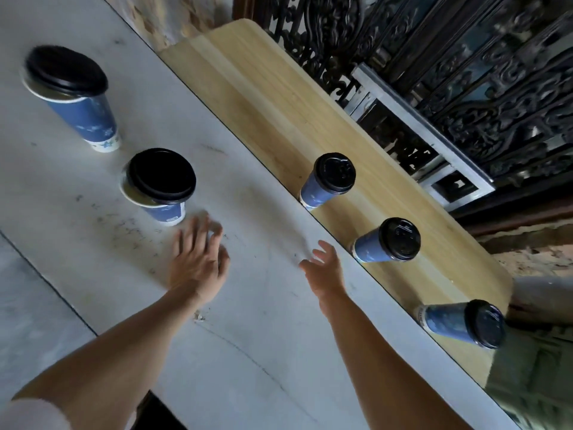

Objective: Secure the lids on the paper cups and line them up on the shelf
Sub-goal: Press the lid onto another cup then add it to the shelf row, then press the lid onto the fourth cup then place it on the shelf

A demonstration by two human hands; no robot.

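Note:
Two blue paper cups stand on the white table, each with a black lid lying loosely askew on its rim: one at the far left, one nearer. Three more blue cups with black lids seated on them stand in a row on the wooden shelf: far, middle, near. My left hand hovers open just below the nearer loose-lidded cup, fingers spread, holding nothing. My right hand is open and empty near the table's edge, left of the middle shelf cup.
The wooden shelf runs along the table's right edge. Behind it is a dark ornate metal grille and a white frame. Green cloth shows at the lower right. A seam crosses the table at the left.

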